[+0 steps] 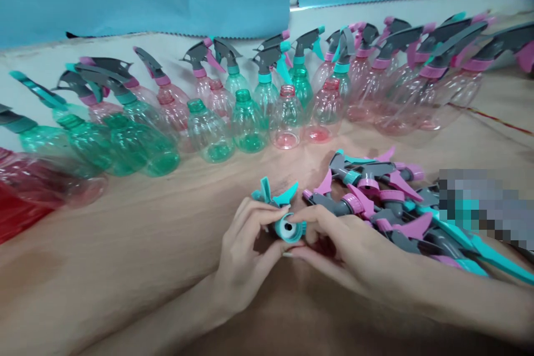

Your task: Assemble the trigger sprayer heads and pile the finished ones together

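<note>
Between both hands is a spray trigger head (291, 229) with a teal collar, its open underside facing me and a white insert with a dark hole inside. My left hand (250, 233) grips it from the left, fingertips at the top of the collar and thumb below. From the right, my right hand (334, 233) closes on the collar with bent fingers and thumb. Teal trigger parts stick up behind the fingers. Close beyond my right hand lies a pile of loose spray heads (392, 200) in grey, pink and teal.
Along the wall stand many spray bottles, some with heads fitted (267, 78). In front are open bottles, such as a green one (249, 125) and a clear pink-based one (287, 119). Something red (25, 211) lies at the left edge. A thin cord (496, 118) runs at right.
</note>
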`<state>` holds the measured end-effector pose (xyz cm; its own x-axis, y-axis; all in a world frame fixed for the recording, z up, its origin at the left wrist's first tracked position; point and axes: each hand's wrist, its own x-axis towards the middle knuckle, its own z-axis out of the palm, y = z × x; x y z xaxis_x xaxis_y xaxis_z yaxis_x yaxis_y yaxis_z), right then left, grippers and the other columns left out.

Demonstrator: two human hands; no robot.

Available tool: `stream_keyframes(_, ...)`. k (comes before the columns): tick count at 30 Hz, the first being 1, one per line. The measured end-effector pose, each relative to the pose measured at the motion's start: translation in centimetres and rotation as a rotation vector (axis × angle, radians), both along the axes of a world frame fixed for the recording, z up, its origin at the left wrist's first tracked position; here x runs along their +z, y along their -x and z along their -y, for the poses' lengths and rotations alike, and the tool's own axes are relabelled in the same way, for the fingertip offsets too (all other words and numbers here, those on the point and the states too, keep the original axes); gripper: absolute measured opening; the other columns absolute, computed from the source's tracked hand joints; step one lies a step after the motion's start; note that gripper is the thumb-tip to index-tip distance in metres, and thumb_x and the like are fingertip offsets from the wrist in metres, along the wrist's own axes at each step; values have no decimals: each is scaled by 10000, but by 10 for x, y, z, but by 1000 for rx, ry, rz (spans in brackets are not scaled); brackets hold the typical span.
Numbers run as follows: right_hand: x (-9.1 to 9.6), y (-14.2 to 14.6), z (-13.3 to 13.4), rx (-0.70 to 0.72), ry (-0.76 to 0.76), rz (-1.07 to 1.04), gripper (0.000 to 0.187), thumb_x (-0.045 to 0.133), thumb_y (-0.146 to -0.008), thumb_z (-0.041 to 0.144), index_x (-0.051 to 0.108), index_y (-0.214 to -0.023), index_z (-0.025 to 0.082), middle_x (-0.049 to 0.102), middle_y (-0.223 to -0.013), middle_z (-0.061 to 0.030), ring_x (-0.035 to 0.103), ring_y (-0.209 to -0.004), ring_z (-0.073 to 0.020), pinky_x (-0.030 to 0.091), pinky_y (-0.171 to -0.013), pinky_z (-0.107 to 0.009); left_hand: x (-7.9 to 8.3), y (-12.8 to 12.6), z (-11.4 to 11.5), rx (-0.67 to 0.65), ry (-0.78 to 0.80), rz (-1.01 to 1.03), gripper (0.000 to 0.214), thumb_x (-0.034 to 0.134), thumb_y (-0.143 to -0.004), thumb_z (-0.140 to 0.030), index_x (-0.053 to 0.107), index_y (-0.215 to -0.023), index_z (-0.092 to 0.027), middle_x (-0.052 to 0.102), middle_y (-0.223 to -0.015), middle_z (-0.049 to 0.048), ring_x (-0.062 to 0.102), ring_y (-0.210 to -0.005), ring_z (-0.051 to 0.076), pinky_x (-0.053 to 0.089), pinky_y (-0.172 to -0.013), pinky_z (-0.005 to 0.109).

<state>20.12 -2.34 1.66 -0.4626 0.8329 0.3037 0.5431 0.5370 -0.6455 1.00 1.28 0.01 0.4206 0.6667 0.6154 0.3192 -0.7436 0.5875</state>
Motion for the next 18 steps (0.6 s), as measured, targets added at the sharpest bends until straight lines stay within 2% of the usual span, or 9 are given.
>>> stream_keyframes(4, -6, 0, -1, -4, -137, 55, 193, 449, -938, 228, 406, -1119, 178, 488, -663, 68, 438, -456, -77, 317, -438, -203, 0, 0, 0, -13, 14, 1, 165, 688, -834, -210, 618, -983, -200, 639, -899, 57, 603, -797, 194, 496, -652, 316)
stream_keyframes(11, 1, 1, -1, 5, -132, 127, 164, 443, -937, 222, 406, -1083, 157, 456, -597, 88, 422, -425, -91, 293, -412, -222, -3, -1, -1, -66, -23, -25, 218, 657, -833, -101, 598, -1023, -190, 628, -887, 40, 582, -821, 181, 485, -680, 300)
stream_keyframes(15, 5, 1, -3, 67, -92, 206, 164, 402, -951, 235, 442, -1070, 129, 491, -581, 70, 446, -431, -111, 295, -424, -247, 0, -1, -1, -82, -32, -50, 175, 645, -838, -104, 587, -981, -187, 617, -877, 40, 572, -812, 181, 482, -679, 300)
stream_keyframes(18, 9, -1, -5, 119, -118, 245, 200, 414, -950, 247, 441, -1102, 119, 533, -586, 59, 497, -476, -128, 320, -469, -258, 2, -1, 0, -94, -19, -74, 136, 641, -844, -120, 582, -946, -188, 611, -869, 41, 570, -808, 185, 484, -684, 305)
